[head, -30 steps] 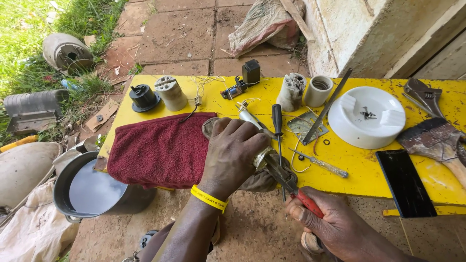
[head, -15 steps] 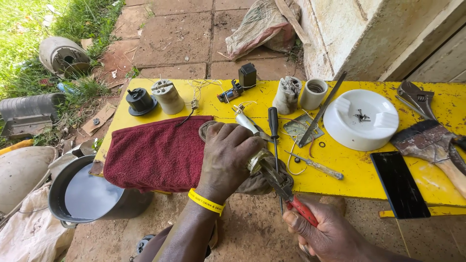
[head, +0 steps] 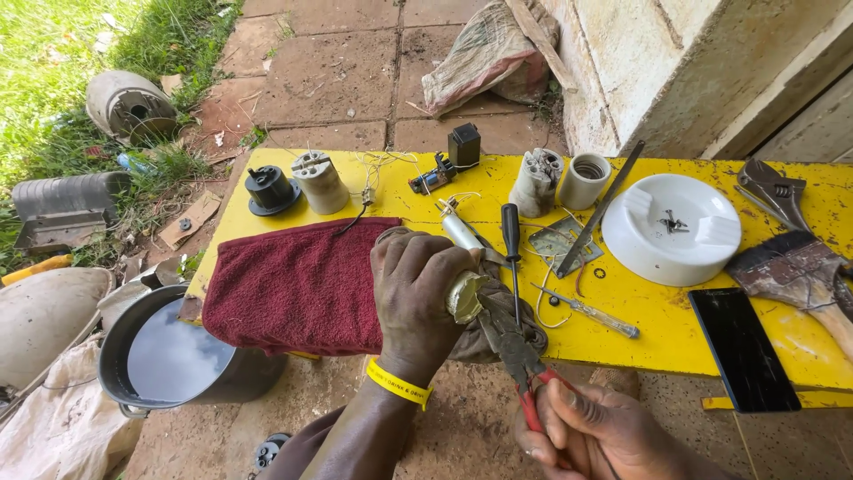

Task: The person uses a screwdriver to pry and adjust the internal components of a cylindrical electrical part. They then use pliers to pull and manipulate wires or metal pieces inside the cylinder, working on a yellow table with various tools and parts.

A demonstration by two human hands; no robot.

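Gripped round metal part (head: pixel 464 296) in left hand (head: pixel 416 293) fingers; right hand (head: pixel 597 436) fingers clamped red-handled pliers (head: pixel 515 351) just beneath; prying underway; firmer squeeze probably needed.

My left hand (head: pixel 416 293) hangs over the near edge of the surface, back turned up, fingers curled tightly into a closed grip, a yellow band around the wrist. My right hand (head: pixel 591 436) sits lower, off the near edge, fingers wrapped shut, thumb pointing towards the left hand.
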